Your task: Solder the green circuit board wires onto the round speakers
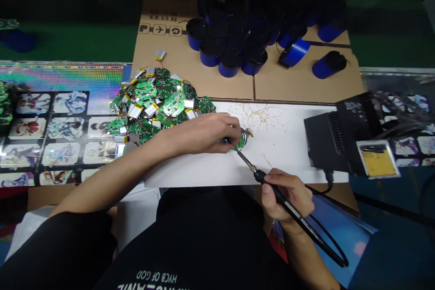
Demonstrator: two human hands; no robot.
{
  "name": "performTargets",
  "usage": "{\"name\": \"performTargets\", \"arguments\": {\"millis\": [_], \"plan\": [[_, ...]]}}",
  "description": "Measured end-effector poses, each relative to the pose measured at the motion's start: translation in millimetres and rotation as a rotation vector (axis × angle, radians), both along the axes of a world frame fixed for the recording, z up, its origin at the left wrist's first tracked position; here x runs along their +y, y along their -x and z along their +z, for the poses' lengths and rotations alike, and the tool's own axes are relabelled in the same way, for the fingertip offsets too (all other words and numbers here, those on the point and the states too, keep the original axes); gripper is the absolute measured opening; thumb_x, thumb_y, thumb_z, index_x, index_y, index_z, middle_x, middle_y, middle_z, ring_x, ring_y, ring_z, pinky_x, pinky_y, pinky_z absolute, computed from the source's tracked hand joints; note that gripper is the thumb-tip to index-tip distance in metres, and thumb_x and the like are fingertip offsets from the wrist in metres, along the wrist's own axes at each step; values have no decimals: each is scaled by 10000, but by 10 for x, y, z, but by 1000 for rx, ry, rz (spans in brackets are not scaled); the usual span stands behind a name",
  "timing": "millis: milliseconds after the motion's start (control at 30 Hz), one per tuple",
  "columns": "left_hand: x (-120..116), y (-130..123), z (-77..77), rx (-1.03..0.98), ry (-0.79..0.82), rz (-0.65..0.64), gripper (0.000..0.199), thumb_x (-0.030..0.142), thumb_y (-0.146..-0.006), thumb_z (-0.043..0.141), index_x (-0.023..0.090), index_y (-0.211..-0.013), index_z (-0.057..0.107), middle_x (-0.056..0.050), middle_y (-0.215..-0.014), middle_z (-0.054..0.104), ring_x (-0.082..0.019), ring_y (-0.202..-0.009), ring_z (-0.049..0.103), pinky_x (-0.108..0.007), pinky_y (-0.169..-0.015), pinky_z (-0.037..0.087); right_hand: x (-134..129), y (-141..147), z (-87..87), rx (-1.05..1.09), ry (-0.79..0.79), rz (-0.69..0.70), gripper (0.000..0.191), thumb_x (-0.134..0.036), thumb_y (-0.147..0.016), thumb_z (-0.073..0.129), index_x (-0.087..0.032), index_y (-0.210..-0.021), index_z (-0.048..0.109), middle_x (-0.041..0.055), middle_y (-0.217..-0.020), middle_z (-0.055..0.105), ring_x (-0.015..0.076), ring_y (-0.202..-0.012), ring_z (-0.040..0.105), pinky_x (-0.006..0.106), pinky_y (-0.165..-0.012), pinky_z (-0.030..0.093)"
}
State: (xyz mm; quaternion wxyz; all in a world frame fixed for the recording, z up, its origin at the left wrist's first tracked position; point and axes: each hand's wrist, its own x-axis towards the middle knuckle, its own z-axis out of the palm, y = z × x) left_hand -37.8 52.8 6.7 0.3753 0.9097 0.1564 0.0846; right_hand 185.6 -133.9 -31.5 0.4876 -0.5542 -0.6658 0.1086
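Observation:
My right hand (288,195) is closed round the black handle of a soldering iron (282,199). Its metal tip points up and left, reaching the edge of a small green circuit board (242,141). Over that board, my left hand (217,133) is closed, thumb and fingers pinching at its left side. The hand covers much of the board, and any thin wire between the fingers is hidden. A yellow-ended part (250,133) shows at the board's right edge. Left of my left hand lies a heap of green circuit boards (173,102) with silver battery packs wired to them.
Blue and black round housings (229,62) stand on cardboard (278,84) at the back. A black soldering station (326,140) and a yellow sponge in a tray (375,158) sit to the right. Wire scraps (260,114) litter the white board (288,145). Printed picture sheets (64,127) lie left.

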Motion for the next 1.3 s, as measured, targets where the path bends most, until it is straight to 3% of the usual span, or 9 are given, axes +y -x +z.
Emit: {"name": "performTargets", "arguments": {"millis": [267, 400, 633, 900, 1200, 1300], "plan": [[13, -3, 9, 5, -1, -11, 148, 116, -978, 614, 208, -922, 715, -45, -1064, 721, -193, -986, 649, -288, -894, 467, 101, -5, 23, -1, -51, 159, 198, -96, -827, 698, -219, -981, 686, -25, -684, 662, 133, -483, 575, 271, -434, 468], [18, -4, 15, 24, -22, -28, 140, 134, -1005, 602, 208, -942, 703, -49, -1081, 713, -197, -1011, 647, -290, -909, 460, 129, -19, 30, 2, -59, 202, 212, -69, -810, 695, -208, -970, 679, -27, -664, 635, 138, -498, 566, 268, -441, 455], [17, -11, 0, 7, -33, -23, 150, 117, -983, 607, 211, -934, 712, -44, -1059, 716, -194, -989, 647, -292, -888, 456, 95, 9, 121, -2, 14, 101, 166, -114, -846, 701, -229, -962, 670, -11, -723, 708, 147, -525, 647, 266, -451, 505], [24, -17, -7, 21, -33, -25, 125, 132, -985, 615, 210, -939, 702, -41, -1050, 703, -194, -992, 650, -293, -877, 456, 96, -34, 84, 28, 44, 173, 154, -118, -844, 688, -229, -948, 664, -26, -690, 656, 150, -551, 646, 266, -471, 496], [29, -20, 8, 32, -47, -40, 141, 136, -992, 601, 211, -939, 707, -47, -1065, 707, -200, -995, 645, -306, -881, 461, 94, -31, 121, 33, 54, 143, 174, -105, -834, 704, -229, -954, 675, -21, -729, 692, 146, -566, 665, 261, -486, 510], [31, -23, 12, 36, -56, -43, 145, 132, -997, 594, 205, -935, 704, -49, -1058, 701, -197, -985, 641, -312, -878, 461, 57, -36, 112, 77, 41, 111, 167, -119, -842, 697, -226, -970, 687, -14, -742, 691, 134, -529, 629, 251, -437, 463]]}}
